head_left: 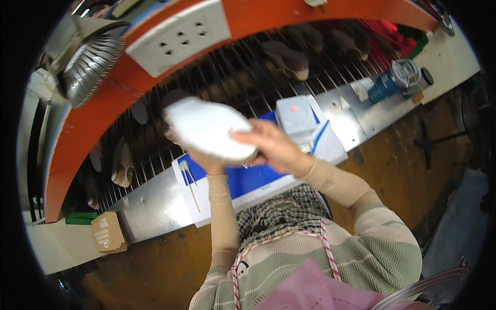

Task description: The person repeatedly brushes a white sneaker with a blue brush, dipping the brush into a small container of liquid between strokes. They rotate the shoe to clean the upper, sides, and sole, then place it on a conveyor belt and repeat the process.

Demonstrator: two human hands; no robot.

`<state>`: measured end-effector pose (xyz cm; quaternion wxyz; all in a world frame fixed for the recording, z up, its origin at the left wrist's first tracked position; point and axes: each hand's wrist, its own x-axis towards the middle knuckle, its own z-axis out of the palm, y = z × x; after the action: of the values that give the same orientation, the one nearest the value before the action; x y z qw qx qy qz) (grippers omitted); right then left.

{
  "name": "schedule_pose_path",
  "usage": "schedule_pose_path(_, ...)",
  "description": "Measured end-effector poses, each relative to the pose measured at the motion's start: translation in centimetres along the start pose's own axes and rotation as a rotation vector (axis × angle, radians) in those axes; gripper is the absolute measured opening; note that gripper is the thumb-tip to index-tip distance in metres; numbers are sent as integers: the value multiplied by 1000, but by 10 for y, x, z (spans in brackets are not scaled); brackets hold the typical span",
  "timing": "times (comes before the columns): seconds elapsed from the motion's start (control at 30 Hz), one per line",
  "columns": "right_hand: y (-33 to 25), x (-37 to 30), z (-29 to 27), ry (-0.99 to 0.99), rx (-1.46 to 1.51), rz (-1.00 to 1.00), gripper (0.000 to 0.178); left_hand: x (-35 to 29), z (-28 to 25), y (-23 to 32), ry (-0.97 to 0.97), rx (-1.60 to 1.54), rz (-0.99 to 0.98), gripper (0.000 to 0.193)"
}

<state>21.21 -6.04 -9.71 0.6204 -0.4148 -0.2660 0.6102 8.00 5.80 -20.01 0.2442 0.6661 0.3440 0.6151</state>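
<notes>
Both hands grasp one white shoe sole (209,129), held up in the air over the counter (155,204). The right hand (268,144) clamps its near end, fingers spread across the pale flat face; the left hand (204,160) supports it from underneath, mostly hidden by the sole, with fingertips showing at the far edge. The sole is a smooth, matt oval, blurred at its far end.

Below it on the counter lies a blue and white sheet (248,181), flat and glossy, with two thin pale sticks (190,182) resting on its left part. Just beyond the right hand stands a light grey boxy container (295,118) with a small red mark on top. The counter itself is a dull grey metal strip, scuffed, above a brown wooden front.

Behind the counter runs a rack of dark parallel rods (227,77), carrying dark shoe parts (287,58) and pale soles. An orange curved frame (93,124) arches over it, bearing a white socket strip (178,36). A ribbed metal lamp shade (90,67) hangs at the upper left. A blue power tool (400,80) lies on the counter far to the right, and a small cardboard box (107,232) sits at the lower left.
</notes>
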Motion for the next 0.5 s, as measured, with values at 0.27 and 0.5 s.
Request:
schedule_pose_path(0.27, 13, -73, 43, -593, -230, 2, 39, -13, -117, 17, 157, -94, -110, 62)
schedule_pose_path(0.5, 4, -89, -154, 515, -1649, -113, 23, -21, -154, 33, -118, -676, -441, 69)
